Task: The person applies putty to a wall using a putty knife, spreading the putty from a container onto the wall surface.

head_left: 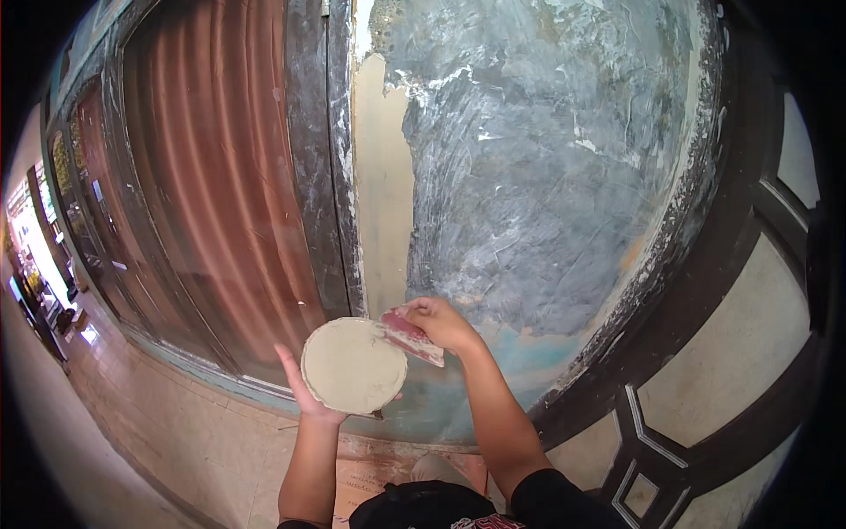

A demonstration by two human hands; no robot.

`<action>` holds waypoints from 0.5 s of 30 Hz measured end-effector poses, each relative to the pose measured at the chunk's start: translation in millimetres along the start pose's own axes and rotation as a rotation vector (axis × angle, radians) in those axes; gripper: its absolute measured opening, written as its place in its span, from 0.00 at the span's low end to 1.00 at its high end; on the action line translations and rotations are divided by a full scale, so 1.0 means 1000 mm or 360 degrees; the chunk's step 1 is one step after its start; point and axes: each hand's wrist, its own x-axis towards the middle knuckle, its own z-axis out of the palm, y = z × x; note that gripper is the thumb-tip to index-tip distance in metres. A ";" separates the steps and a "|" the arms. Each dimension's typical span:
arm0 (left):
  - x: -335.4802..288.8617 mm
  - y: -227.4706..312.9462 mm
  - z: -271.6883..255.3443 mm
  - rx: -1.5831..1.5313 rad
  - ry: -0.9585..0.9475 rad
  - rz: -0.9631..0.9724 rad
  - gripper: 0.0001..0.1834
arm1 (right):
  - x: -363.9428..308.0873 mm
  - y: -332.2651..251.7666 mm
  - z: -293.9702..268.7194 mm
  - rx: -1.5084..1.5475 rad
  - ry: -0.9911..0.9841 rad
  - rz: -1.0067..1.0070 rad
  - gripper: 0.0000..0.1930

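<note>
My left hand (310,393) supports a round board (328,411) from below, its thumb sticking out along the left side. Smooth beige putty (354,363) covers the board's top. Gripped in my right hand (443,323) is a flat putty spreader (411,337), reddish with pale smears. The spreader's left end is at the board's upper right rim; I cannot tell whether it touches the putty. Just beyond my hands stands a patchy grey-blue wall (538,194). A vertical strip of fresh beige putty (384,185) runs down its left edge.
Left of the strip is a dark wooden frame (317,132) and a glass pane with a reddish curtain (216,150) behind it. A dark panelled door (705,370) with pale inserts curves along the right. Tiled floor (198,441) and printed cardboard (357,494) lie below.
</note>
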 end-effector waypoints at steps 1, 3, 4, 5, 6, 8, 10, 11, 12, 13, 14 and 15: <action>-0.001 -0.001 -0.002 0.0003 0.0002 0.0000 0.58 | -0.003 0.001 -0.001 -0.0070 0.0120 0.0035 0.14; -0.001 -0.004 -0.008 0.0211 -0.0029 0.0039 0.57 | -0.008 0.021 -0.012 -0.0018 0.0259 0.0020 0.14; -0.002 -0.004 -0.010 0.0210 -0.0027 0.0043 0.57 | -0.014 0.022 -0.011 0.0030 0.0388 0.0004 0.13; -0.003 -0.003 -0.012 0.0168 -0.0059 0.0034 0.60 | -0.022 0.024 -0.010 0.0184 0.0451 -0.0013 0.12; -0.004 -0.003 -0.014 0.0126 -0.0092 0.0025 0.63 | -0.028 0.024 -0.009 0.0182 0.0445 -0.0010 0.12; 0.001 -0.004 -0.023 0.0262 -0.0015 0.0064 0.63 | -0.046 0.026 -0.014 0.0174 0.0596 -0.0145 0.11; 0.003 -0.006 -0.027 0.0401 0.0068 0.0121 0.63 | -0.049 0.046 -0.020 0.0229 0.0627 -0.0310 0.09; 0.005 -0.009 -0.027 0.0430 0.0052 0.0105 0.63 | -0.057 0.046 -0.019 0.0241 0.0644 -0.0421 0.09; 0.007 -0.010 -0.026 0.0462 0.0033 0.0091 0.64 | -0.065 0.040 -0.018 0.0254 0.0658 -0.0538 0.09; 0.007 -0.010 -0.025 0.0462 0.0031 0.0104 0.64 | -0.074 0.033 -0.018 0.0253 0.0646 -0.0543 0.09; 0.008 -0.012 -0.023 0.0381 0.0047 0.0077 0.63 | -0.089 0.020 -0.018 -0.0239 0.0598 -0.0706 0.09; 0.010 -0.014 -0.022 0.0301 0.0062 0.0047 0.63 | -0.098 0.012 -0.019 -0.0732 0.0544 -0.0859 0.10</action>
